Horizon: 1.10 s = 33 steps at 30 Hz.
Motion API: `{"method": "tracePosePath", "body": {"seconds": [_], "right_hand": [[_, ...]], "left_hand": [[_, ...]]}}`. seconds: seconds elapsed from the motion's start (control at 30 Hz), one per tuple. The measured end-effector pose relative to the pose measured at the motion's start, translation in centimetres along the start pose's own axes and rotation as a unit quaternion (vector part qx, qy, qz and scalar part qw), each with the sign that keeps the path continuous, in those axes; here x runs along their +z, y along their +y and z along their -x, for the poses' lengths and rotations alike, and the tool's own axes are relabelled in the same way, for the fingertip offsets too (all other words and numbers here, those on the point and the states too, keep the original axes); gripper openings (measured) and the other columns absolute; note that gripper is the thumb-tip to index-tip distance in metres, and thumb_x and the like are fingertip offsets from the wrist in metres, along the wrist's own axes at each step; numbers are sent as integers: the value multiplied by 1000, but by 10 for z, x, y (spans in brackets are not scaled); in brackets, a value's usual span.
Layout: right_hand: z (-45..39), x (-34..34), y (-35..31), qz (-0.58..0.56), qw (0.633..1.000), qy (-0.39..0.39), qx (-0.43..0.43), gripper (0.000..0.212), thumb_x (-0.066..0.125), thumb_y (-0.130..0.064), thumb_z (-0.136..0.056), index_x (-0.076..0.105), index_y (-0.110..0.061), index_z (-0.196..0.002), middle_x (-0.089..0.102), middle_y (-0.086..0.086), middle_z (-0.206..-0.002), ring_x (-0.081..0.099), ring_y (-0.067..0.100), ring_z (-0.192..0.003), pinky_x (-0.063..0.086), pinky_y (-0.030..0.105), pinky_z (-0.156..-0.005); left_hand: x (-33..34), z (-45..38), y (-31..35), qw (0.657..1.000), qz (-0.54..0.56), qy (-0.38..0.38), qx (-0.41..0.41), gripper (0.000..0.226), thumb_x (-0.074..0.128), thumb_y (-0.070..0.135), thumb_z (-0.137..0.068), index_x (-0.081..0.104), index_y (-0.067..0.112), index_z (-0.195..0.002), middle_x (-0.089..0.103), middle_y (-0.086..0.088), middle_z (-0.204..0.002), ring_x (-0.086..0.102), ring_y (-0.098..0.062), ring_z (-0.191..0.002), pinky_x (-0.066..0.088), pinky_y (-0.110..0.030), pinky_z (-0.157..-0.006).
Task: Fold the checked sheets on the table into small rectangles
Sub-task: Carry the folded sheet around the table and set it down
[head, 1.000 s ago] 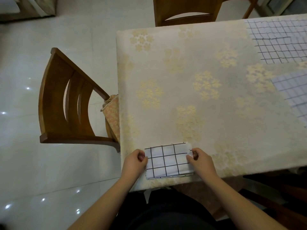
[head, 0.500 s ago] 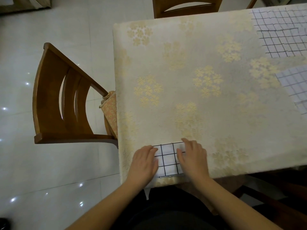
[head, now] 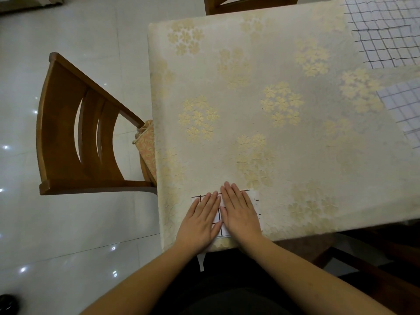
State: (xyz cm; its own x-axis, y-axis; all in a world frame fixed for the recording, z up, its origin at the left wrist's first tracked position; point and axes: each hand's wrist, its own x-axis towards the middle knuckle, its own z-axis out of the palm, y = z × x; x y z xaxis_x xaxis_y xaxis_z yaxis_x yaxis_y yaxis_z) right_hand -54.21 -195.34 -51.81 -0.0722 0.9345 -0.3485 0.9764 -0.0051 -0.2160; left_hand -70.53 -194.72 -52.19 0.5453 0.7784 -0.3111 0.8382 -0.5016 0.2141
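From the head view, my left hand [head: 200, 221] and right hand [head: 241, 212] lie flat, side by side, fingers straight and close together, pressing down on the folded sheet [head: 218, 218] at the near edge of the table [head: 250, 87]. They grip nothing; the palms just bear on the cloth. The sheet shows only as a small checked rectangle between and around my hands, so I judge this one as good as folded and being smoothed. Two more checked sheets lie at the far right, one [head: 381, 30] by the top corner and another [head: 402, 110] below it, both spread open. Those I take as still to be folded. A chair [head: 68, 133] stands to the left.
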Motion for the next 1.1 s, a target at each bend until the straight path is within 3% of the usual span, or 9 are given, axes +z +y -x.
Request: {"method": "tracePosePath", "body": {"seconds": [0.23, 0.53, 0.67, 0.77, 0.87, 0.97, 1.1], "right_hand": [[6, 0, 36, 6, 999, 15, 44, 70, 25, -51, -98, 7, -17, -156, 1, 1, -164, -1, 14, -150, 0, 37, -120], [9, -7, 49, -2, 999, 5, 40, 71, 21, -54, -97, 11, -16, -156, 8, 1, -164, 4, 14, -149, 4, 37, -119], [6, -23, 51, -12, 1000, -17, 21, 72, 21, -56, -97, 3, -20, -157, -1, -1, -164, -1, 15, -150, -1, 36, -120], [4, -48, 46, -30, 999, -31, 16, 72, 37, -48, -99, 3, -19, -156, 5, 2, -164, 6, 19, -150, 6, 39, -120], [4, -73, 30, -32, 999, -25, -2, 72, 38, -44, -100, 0, -21, -156, 5, 3, -164, 10, 21, -150, 11, 40, -120], [7, -91, 6, 12, 999, -33, -38, 66, 34, -45, -101, 8, -20, -156, 10, 3, -164, 13, 22, -149, 13, 41, -119], [15, -102, -31, 36, 995, 1, -91, 55, 25, -44, -103, 28, -19, -151, 35, 3, -154, 30, 24, -142, 18, 42, -117]], "left_hand": [[-8, 9, -29, 998, -14, -24, -50, 89, 25, 72, -92, 0, 15, -156, -3, -1, -164, -4, -16, -151, 2, -43, -119], [-17, 13, -42, 997, -29, -49, -42, 91, 22, 76, -90, 11, 14, -156, 7, -2, -163, 13, -21, -150, 8, -45, -117], [-45, 6, -33, 995, -15, -88, -55, 91, 9, 75, -85, 0, 19, -156, -6, 2, -163, 0, -17, -151, 6, -45, -121], [-74, 7, -24, 990, 26, -60, -127, 95, -8, 71, -77, 15, 21, -155, 12, -1, -163, 11, -18, -149, 13, -49, -119], [-95, 20, -19, 982, 10, 2, -186, 87, -7, 67, -85, 26, 22, -151, 31, -1, -156, 25, -21, -144, 21, -50, -115], [-109, 44, -20, 983, -22, 17, -184, 73, 7, 63, -93, 29, 23, -150, 36, 1, -153, 29, -18, -143, 18, -50, -116], [-128, 83, -33, 978, -42, 30, -202, 72, 8, 66, -92, 30, 28, -149, 35, 4, -155, 27, -18, -144, 12, -48, -118]]}}
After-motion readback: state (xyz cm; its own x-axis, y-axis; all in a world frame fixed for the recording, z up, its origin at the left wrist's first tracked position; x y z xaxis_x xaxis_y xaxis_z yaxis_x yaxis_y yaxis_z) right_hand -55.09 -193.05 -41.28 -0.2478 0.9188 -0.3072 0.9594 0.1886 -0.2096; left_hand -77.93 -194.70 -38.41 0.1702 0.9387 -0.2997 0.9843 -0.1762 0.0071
